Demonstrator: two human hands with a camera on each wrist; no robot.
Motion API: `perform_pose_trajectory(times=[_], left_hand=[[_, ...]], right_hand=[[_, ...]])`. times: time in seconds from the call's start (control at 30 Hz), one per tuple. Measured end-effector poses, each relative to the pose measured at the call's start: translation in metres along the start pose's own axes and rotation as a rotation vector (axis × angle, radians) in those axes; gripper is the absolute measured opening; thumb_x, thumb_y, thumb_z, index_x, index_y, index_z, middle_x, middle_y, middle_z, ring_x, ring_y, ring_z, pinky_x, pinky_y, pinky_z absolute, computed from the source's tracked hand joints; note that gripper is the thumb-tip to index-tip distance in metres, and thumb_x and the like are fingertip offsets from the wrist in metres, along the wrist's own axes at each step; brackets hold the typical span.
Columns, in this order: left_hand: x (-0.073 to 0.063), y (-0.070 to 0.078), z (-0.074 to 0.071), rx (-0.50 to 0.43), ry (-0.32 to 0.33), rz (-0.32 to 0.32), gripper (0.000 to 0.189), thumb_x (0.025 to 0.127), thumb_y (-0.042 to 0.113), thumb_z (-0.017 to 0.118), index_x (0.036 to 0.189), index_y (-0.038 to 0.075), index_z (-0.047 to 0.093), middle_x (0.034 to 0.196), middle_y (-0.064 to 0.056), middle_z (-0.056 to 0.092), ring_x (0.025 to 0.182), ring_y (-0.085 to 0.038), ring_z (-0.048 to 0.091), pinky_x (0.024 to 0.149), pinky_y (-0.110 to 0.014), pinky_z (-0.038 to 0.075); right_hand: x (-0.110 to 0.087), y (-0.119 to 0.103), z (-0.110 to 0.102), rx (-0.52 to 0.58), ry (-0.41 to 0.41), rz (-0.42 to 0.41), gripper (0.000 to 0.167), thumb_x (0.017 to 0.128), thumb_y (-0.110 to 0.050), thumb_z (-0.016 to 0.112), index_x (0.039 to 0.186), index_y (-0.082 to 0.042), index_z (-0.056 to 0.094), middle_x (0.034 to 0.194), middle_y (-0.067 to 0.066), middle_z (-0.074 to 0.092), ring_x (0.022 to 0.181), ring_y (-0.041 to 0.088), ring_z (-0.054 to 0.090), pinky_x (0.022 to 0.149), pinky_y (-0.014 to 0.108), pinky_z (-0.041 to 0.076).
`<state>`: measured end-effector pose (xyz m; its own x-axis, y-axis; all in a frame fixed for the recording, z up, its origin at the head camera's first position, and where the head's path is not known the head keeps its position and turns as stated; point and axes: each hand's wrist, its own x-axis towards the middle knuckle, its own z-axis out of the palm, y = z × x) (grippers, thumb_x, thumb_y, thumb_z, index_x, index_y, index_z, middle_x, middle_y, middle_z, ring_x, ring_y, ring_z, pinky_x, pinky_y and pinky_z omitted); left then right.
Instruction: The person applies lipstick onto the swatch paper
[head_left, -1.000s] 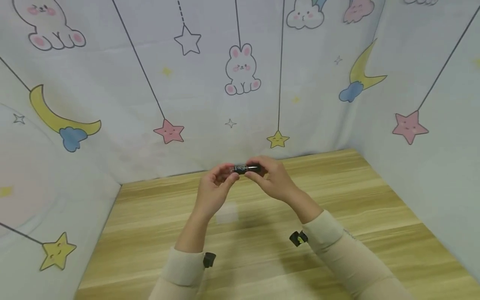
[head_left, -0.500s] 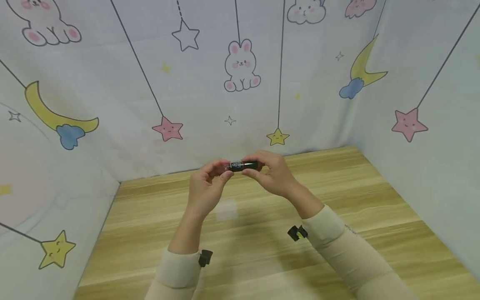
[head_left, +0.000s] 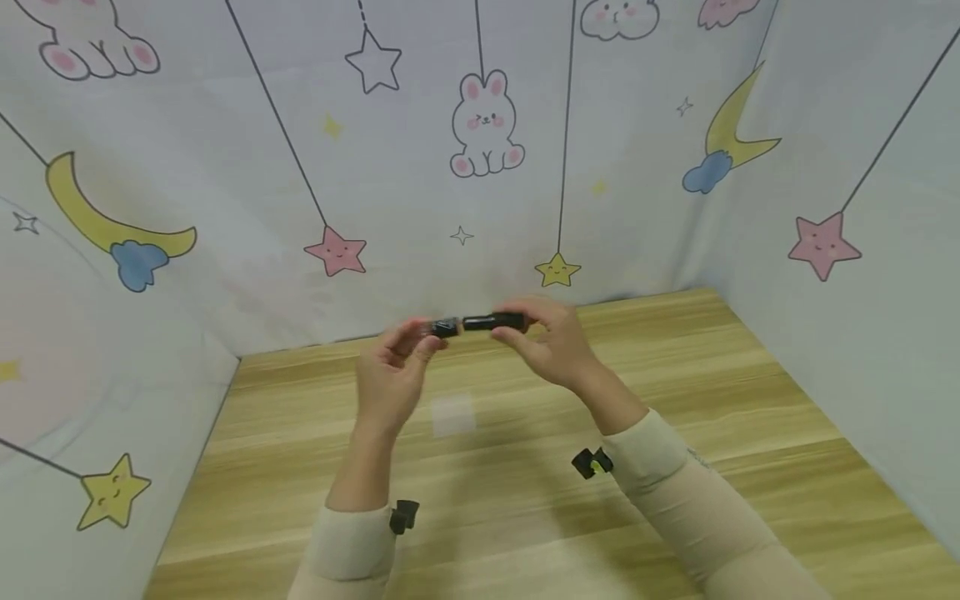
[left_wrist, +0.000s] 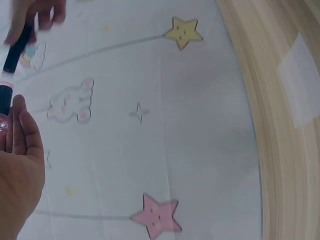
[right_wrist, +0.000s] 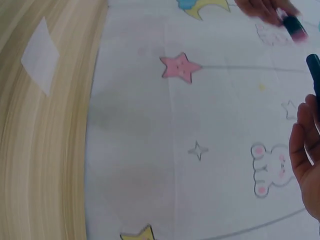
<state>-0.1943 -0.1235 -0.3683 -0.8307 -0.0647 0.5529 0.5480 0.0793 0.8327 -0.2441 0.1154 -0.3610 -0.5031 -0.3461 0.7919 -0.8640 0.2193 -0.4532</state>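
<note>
A lipstick is in two parts, held above the far side of the table. My left hand [head_left: 392, 375] pinches its base [head_left: 444, 327], which has a clear end, a black band with pale print and a pinkish tip pointing right. The long black cap [head_left: 480, 322] is in the fingers and thumb of my right hand [head_left: 551, 342], nearly in line with the base. A narrow gap lies between the two parts, seen in the left wrist view between the cap [left_wrist: 16, 54] and the lipstick base [left_wrist: 5, 95]. My fingers hide the outer ends of both.
Below the hands, a pale square [head_left: 453, 415] lies on the wood-grain table [head_left: 675, 500]. White cloth walls [head_left: 405, 192] printed with stars, moons and rabbits stand close behind the table and along both sides. Black clips [head_left: 592, 463] sit at both cuffs.
The cap has come off the lipstick base. My left hand has moved left with the base, while my right hand holds the cap slightly further right; the view tilts a little downward.
</note>
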Motion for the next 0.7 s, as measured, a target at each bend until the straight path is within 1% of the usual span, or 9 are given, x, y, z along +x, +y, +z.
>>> perform_pose_trajectory(times=[0.1, 0.13, 0.2, 0.3, 0.37, 0.47, 0.57, 0.63, 0.7], left_hand=[[-0.001, 0.001, -0.022, -0.014, 0.122, -0.057, 0.019, 0.093, -0.007, 0.067, 0.111, -0.012, 0.066, 0.091, 0.005, 0.075, 0.084, -0.007, 0.073, 0.083, -0.021, 0.056], [-0.002, 0.001, -0.029, -0.014, 0.147, -0.067, 0.019, 0.093, -0.008, 0.066, 0.111, -0.012, 0.066, 0.092, 0.007, 0.075, 0.085, -0.007, 0.072, 0.084, -0.021, 0.056], [-0.003, -0.001, -0.038, -0.008, 0.139, -0.075, 0.019, 0.094, -0.008, 0.065, 0.112, -0.014, 0.064, 0.096, 0.007, 0.074, 0.091, -0.008, 0.072, 0.087, -0.021, 0.055], [-0.004, -0.004, -0.043, -0.027, 0.096, -0.072, 0.024, 0.096, -0.007, 0.064, 0.118, -0.016, 0.062, 0.106, 0.007, 0.073, 0.101, -0.01, 0.07, 0.092, -0.023, 0.054], [-0.006, -0.007, -0.044, -0.04, 0.092, -0.055, 0.026, 0.097, -0.008, 0.061, 0.122, -0.016, 0.061, 0.108, 0.006, 0.072, 0.102, -0.01, 0.069, 0.093, -0.023, 0.053], [-0.008, -0.011, -0.046, -0.01, 0.092, -0.023, 0.031, 0.1, -0.008, 0.054, 0.13, -0.013, 0.059, 0.11, 0.001, 0.069, 0.1, -0.008, 0.067, 0.093, -0.019, 0.052], [-0.01, -0.017, -0.05, 0.101, 0.063, 0.004, 0.035, 0.102, -0.006, 0.051, 0.137, -0.008, 0.057, 0.11, -0.01, 0.066, 0.096, -0.007, 0.064, 0.088, -0.014, 0.051], [-0.012, -0.023, -0.054, 0.214, 0.029, 0.012, 0.036, 0.102, -0.003, 0.054, 0.138, -0.007, 0.056, 0.11, -0.016, 0.064, 0.095, -0.01, 0.064, 0.087, -0.013, 0.05], [-0.015, -0.031, -0.06, 0.368, -0.009, 0.011, 0.036, 0.101, 0.0, 0.059, 0.137, -0.007, 0.058, 0.11, -0.019, 0.066, 0.094, -0.015, 0.064, 0.083, -0.012, 0.05]], right_hand=[[-0.003, 0.006, -0.012, 0.017, 0.094, 0.072, 0.027, 0.079, 0.014, 0.078, 0.103, 0.003, 0.073, 0.09, 0.012, 0.072, 0.07, 0.008, 0.06, 0.066, 0.017, 0.049], [-0.004, 0.007, -0.015, 0.035, 0.114, 0.094, 0.027, 0.079, 0.015, 0.077, 0.104, 0.004, 0.072, 0.09, 0.013, 0.071, 0.07, 0.007, 0.06, 0.066, 0.016, 0.049], [-0.004, 0.009, -0.018, 0.078, 0.122, 0.119, 0.027, 0.081, 0.016, 0.075, 0.105, 0.006, 0.071, 0.091, 0.016, 0.07, 0.072, 0.006, 0.061, 0.067, 0.017, 0.051], [-0.003, 0.01, -0.018, 0.155, 0.112, 0.135, 0.025, 0.083, 0.016, 0.072, 0.107, 0.009, 0.069, 0.093, 0.02, 0.068, 0.072, 0.007, 0.061, 0.066, 0.019, 0.052], [-0.003, 0.01, -0.016, 0.191, 0.113, 0.14, 0.025, 0.084, 0.017, 0.071, 0.107, 0.01, 0.069, 0.092, 0.021, 0.067, 0.071, 0.009, 0.06, 0.064, 0.02, 0.052], [-0.004, 0.01, -0.013, 0.225, 0.129, 0.164, 0.024, 0.084, 0.018, 0.07, 0.107, 0.011, 0.068, 0.091, 0.017, 0.066, 0.068, 0.011, 0.06, 0.063, 0.019, 0.052], [-0.007, 0.009, -0.011, 0.234, 0.15, 0.2, 0.022, 0.086, 0.013, 0.071, 0.108, 0.01, 0.068, 0.09, 0.012, 0.066, 0.066, 0.011, 0.059, 0.063, 0.019, 0.052], [-0.009, 0.009, -0.009, 0.234, 0.161, 0.218, 0.021, 0.087, 0.007, 0.072, 0.108, 0.01, 0.068, 0.089, 0.01, 0.065, 0.066, 0.011, 0.059, 0.064, 0.02, 0.052], [-0.011, 0.009, -0.008, 0.232, 0.166, 0.229, 0.022, 0.088, 0.002, 0.073, 0.108, 0.009, 0.068, 0.089, 0.01, 0.065, 0.066, 0.011, 0.059, 0.064, 0.02, 0.052]])
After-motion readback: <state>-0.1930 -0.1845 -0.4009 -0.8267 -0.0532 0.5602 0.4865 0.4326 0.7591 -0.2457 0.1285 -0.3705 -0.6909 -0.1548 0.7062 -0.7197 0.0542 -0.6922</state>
